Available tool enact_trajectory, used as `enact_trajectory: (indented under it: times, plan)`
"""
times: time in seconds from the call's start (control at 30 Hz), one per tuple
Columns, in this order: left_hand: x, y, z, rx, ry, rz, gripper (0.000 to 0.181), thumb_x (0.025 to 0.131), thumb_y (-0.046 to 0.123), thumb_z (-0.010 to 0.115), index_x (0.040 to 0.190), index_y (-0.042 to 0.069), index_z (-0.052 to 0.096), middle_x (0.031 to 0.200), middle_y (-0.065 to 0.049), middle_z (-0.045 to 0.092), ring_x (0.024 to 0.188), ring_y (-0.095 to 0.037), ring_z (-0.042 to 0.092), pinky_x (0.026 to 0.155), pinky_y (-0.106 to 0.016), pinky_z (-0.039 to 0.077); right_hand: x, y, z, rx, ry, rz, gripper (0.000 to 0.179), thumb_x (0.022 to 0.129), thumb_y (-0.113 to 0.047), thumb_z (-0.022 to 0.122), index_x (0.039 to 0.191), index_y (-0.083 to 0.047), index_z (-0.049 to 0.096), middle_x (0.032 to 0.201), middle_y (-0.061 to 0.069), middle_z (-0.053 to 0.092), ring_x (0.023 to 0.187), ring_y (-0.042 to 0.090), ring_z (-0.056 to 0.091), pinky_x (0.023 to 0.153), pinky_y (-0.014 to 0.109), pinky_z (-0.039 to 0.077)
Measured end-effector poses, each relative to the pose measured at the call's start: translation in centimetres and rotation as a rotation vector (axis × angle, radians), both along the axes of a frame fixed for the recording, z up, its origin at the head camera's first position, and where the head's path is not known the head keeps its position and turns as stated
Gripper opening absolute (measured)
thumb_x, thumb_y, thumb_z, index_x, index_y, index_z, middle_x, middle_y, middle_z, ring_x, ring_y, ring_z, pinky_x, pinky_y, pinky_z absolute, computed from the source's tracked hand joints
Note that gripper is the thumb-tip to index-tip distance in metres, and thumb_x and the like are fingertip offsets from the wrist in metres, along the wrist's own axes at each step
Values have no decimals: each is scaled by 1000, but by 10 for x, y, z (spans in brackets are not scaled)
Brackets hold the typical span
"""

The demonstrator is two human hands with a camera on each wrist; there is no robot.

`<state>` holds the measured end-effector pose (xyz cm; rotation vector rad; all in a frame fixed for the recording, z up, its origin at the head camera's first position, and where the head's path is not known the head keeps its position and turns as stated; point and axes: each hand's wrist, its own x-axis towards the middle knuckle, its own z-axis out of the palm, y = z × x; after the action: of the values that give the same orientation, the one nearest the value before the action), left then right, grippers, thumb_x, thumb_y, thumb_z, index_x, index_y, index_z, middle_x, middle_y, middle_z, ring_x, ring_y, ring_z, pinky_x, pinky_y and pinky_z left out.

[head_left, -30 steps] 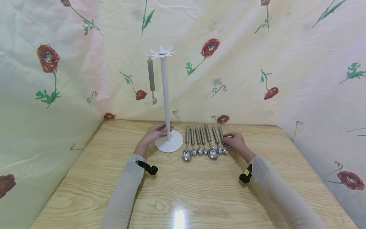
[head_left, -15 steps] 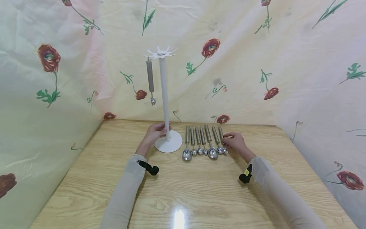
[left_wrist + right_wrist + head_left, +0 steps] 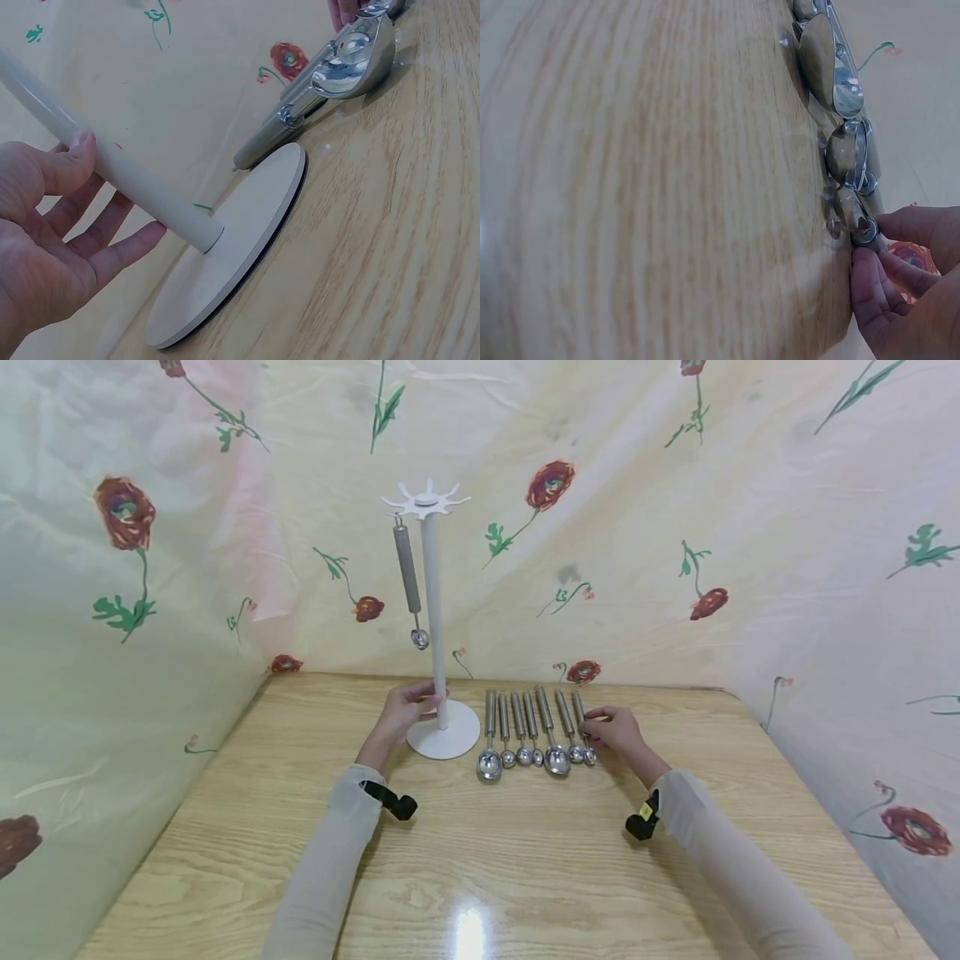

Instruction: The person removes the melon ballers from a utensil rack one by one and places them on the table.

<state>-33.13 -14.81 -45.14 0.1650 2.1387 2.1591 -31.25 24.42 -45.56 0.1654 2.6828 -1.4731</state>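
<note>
My left hand [image 3: 401,712] holds the white post [image 3: 433,610] of a stand low down, thumb on one side and fingers behind it. The round white base [image 3: 225,255] rests on the table. From one arm of the hooked top [image 3: 426,500] hangs a small scoop [image 3: 407,568] with a grey handle. Several metal scoops lie side by side to the right of the base, handles pointing away. At the right end of this row, my right hand [image 3: 618,733] pinches a small scoop [image 3: 589,757] by its handle, near the bowl; it lies along the table.
A wooden table [image 3: 480,860] carries everything. Flowered cloth [image 3: 637,527] hangs close behind the row and along both sides. Two larger scoops, one at the left end [image 3: 490,765] and one farther right [image 3: 557,760], stick out nearest the front.
The stand's top has turned, and the hanging scoop has swung round nearer and to the right, closer to the post. Both hands have stayed nearly in place.
</note>
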Motion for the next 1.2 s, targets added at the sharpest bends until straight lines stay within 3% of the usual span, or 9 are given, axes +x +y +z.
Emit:
enact_trajectory:
  times: [0.27,0.43,0.53,0.63,0.73,0.83,0.9,1.03,1.2]
  plan:
    - [2,-5,1,20,-4,-40,38,101,8,63,138,2,61,134,-21,65,125,-32,62,105,-52,56,-1,1,1,-29,-15,14,43,96,-11,68,131,12,58,97,18,75,71,8,67,65,21,62]
    - [2,-9,2,66,-18,-112,41,102,7,60,142,-1,56,143,-29,56,127,-29,61,108,-53,53,-4,3,6,8,-31,14,47,97,-17,67,134,10,56,102,18,74,77,9,67,68,23,63]
    - [-1,-11,0,87,-22,-161,43,104,8,58,145,-1,53,148,-31,51,129,-28,59,111,-52,51,-6,2,10,49,-34,5,47,98,-20,67,135,7,57,108,19,71,81,13,66,69,22,61]
    - [-2,-13,0,90,-25,-186,44,105,9,56,147,-1,51,149,-30,50,132,-28,57,113,-51,50,-7,-3,17,61,-13,9,48,99,-22,66,137,7,56,122,29,66,91,24,69,75,27,62]
    - [-3,-13,-2,82,-17,-192,44,105,10,57,147,-2,50,148,-28,52,134,-29,56,113,-51,50,-9,-13,27,40,13,20,49,100,-23,65,139,6,55,133,33,59,107,37,67,89,40,62]
    - [-4,-13,-4,80,-1,-181,45,104,12,59,146,-2,51,146,-27,54,133,-30,57,112,-51,51,-11,-26,40,10,68,58,49,101,-21,64,140,6,55,132,32,59,113,40,63,98,50,59]
    - [-3,-12,-5,71,14,-168,44,104,12,60,145,-2,52,144,-25,57,132,-30,58,110,-50,53,-12,-36,49,12,126,85,46,100,-22,66,138,4,58,126,27,62,107,34,64,95,46,61]
    - [-2,-12,-6,40,41,-137,41,103,14,61,142,0,57,139,-22,63,130,-32,59,106,-48,56,-12,-59,71,-25,233,142,40,99,-22,68,133,-1,64,114,17,66,95,18,63,78,26,61]
    - [-2,-12,-7,13,51,-118,40,103,15,62,141,2,59,136,-20,65,131,-34,59,104,-47,57,-6,-91,107,-105,322,253,40,99,-23,70,133,-4,64,115,16,68,96,15,66,82,25,62]
